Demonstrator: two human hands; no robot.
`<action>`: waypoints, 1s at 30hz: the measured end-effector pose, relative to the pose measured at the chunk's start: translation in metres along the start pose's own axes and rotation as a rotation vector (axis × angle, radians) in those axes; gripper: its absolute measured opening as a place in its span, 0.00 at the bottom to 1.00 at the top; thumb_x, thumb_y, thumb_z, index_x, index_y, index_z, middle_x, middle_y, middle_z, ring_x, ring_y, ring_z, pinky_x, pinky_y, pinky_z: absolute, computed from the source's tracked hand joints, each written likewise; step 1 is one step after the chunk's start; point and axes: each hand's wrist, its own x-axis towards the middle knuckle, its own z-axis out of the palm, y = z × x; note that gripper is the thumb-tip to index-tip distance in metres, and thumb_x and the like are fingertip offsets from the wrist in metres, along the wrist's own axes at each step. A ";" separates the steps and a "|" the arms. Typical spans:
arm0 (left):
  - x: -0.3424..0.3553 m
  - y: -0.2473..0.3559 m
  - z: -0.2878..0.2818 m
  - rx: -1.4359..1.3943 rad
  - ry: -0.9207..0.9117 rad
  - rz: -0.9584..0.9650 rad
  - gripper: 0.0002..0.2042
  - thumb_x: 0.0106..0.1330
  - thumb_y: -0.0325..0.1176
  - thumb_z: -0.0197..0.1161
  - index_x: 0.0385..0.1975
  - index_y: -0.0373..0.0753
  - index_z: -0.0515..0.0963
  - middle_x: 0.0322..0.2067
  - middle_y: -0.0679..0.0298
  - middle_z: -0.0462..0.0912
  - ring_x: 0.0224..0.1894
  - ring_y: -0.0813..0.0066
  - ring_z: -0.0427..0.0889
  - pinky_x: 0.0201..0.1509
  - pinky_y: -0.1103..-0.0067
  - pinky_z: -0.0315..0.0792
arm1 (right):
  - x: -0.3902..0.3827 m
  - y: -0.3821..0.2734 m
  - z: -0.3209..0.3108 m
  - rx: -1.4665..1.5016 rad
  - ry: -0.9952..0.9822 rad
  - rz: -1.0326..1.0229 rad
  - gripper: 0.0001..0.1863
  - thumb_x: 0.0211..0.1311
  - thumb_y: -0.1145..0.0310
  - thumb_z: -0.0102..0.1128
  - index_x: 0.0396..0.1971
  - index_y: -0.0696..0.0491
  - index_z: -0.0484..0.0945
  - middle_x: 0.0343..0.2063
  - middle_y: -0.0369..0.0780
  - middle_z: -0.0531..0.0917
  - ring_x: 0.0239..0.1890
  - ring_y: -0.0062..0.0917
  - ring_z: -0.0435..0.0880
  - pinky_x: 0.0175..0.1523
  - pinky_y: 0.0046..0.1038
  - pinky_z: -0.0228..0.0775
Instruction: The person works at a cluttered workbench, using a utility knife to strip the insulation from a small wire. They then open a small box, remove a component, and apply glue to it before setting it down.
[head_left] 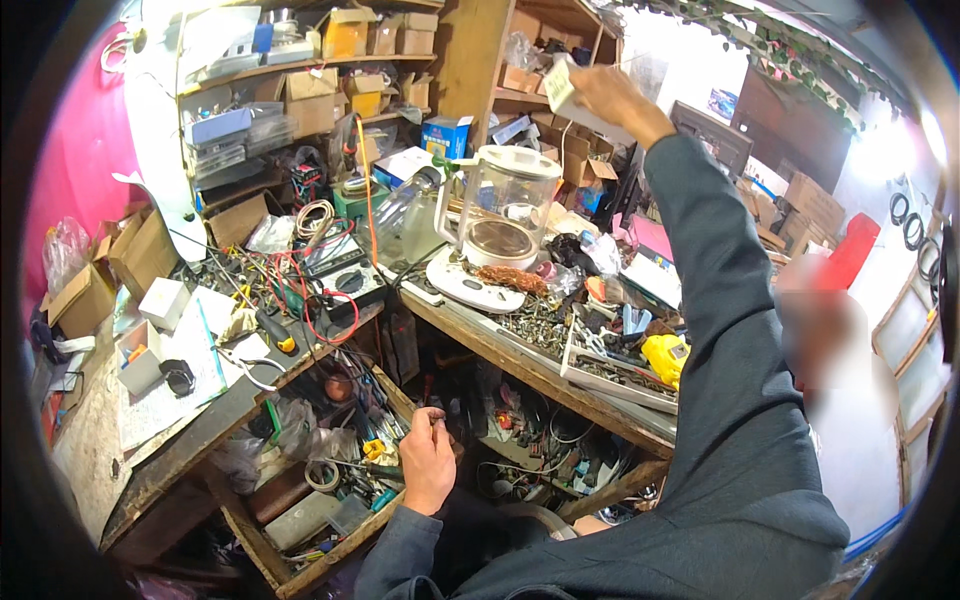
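My right hand [610, 95] is raised at the upper middle, fingers closed on a small pale box [562, 87], near the shelving. My left hand [430, 460] is low in the middle, fingers curled over something I cannot make out, beside an open drawer [241, 528] crammed with tools, tape and bags. On the cluttered bench above it a clear glass jug [507, 195] stands on a white appliance base [449, 279], with a coil of copper-coloured wire [512, 279] against it and a tray of screws and small metal parts [612, 380] to the right.
Shelves of cardboard boxes [305, 85] line the back. On the left bench are a meter [344, 281] with red leads, pliers and papers [150, 420]. A yellow tool [661, 358] lies at the bench's front right. A blurred shape, perhaps a person [820, 340], is at the right.
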 end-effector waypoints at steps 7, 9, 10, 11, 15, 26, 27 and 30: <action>0.001 -0.005 0.001 0.065 -0.024 0.030 0.06 0.72 0.22 0.55 0.45 0.32 0.75 0.23 0.50 0.80 0.24 0.56 0.84 0.29 0.68 0.75 | -0.044 -0.034 0.091 0.099 -0.165 -0.043 0.10 0.57 0.70 0.68 0.35 0.57 0.79 0.37 0.48 0.87 0.45 0.45 0.87 0.47 0.44 0.80; 0.001 0.000 0.000 0.043 -0.033 0.028 0.06 0.72 0.21 0.55 0.45 0.31 0.74 0.23 0.50 0.80 0.24 0.58 0.84 0.29 0.69 0.76 | -0.044 -0.050 0.107 0.124 -0.135 -0.078 0.05 0.60 0.71 0.62 0.34 0.56 0.78 0.37 0.47 0.87 0.45 0.44 0.87 0.47 0.44 0.80; 0.002 0.004 -0.001 0.030 -0.040 0.027 0.06 0.72 0.20 0.55 0.45 0.31 0.74 0.24 0.50 0.80 0.24 0.59 0.84 0.28 0.70 0.76 | -0.043 -0.056 0.114 0.118 -0.130 -0.082 0.03 0.62 0.72 0.59 0.33 0.56 0.78 0.37 0.47 0.86 0.45 0.44 0.87 0.47 0.44 0.80; 0.003 0.006 -0.002 0.007 -0.063 -0.023 0.07 0.72 0.21 0.54 0.46 0.30 0.74 0.25 0.50 0.81 0.24 0.62 0.84 0.28 0.71 0.77 | -0.042 -0.060 0.119 0.143 -0.108 -0.097 0.03 0.63 0.73 0.58 0.34 0.56 0.78 0.37 0.47 0.86 0.46 0.44 0.87 0.47 0.43 0.80; 0.004 0.008 -0.002 -0.005 -0.066 -0.049 0.07 0.73 0.22 0.54 0.47 0.30 0.74 0.25 0.51 0.82 0.24 0.64 0.85 0.29 0.72 0.78 | -0.045 -0.059 0.141 0.321 0.028 -0.184 0.06 0.64 0.73 0.55 0.37 0.56 0.80 0.38 0.47 0.86 0.47 0.43 0.86 0.49 0.41 0.79; 0.008 0.012 -0.003 0.031 -0.079 -0.026 0.07 0.71 0.20 0.54 0.46 0.30 0.74 0.26 0.49 0.82 0.25 0.62 0.86 0.30 0.72 0.77 | -0.083 -0.086 0.185 1.662 -0.200 0.264 0.19 0.70 0.73 0.52 0.58 0.55 0.78 0.61 0.41 0.79 0.63 0.30 0.74 0.69 0.29 0.65; 0.009 0.012 -0.001 0.026 -0.084 -0.018 0.07 0.71 0.20 0.54 0.46 0.30 0.74 0.26 0.49 0.82 0.26 0.62 0.86 0.30 0.72 0.77 | -0.084 -0.083 0.203 1.685 -0.244 0.335 0.20 0.71 0.73 0.51 0.60 0.54 0.77 0.64 0.41 0.77 0.66 0.28 0.72 0.72 0.28 0.62; 0.005 0.009 -0.005 0.044 -0.058 -0.020 0.07 0.71 0.20 0.55 0.46 0.31 0.74 0.26 0.49 0.81 0.27 0.59 0.86 0.31 0.70 0.76 | -0.077 -0.086 0.205 0.504 -0.150 -0.181 0.21 0.69 0.73 0.54 0.60 0.55 0.77 0.64 0.41 0.77 0.66 0.28 0.72 0.72 0.28 0.62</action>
